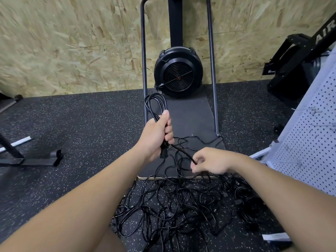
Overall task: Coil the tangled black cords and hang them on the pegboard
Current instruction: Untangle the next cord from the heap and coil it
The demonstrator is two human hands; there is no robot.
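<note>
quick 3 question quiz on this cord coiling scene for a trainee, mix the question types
1. True or false: the left hand grips a bundle of cord loops.
2. What does the right hand pinch? A) a pegboard hook B) a black cord strand C) the fan
3. Where does the tangled pile lie relative to the pegboard?

Key
1. True
2. B
3. On the floor, left of the pegboard, which stands at the right edge.
</note>
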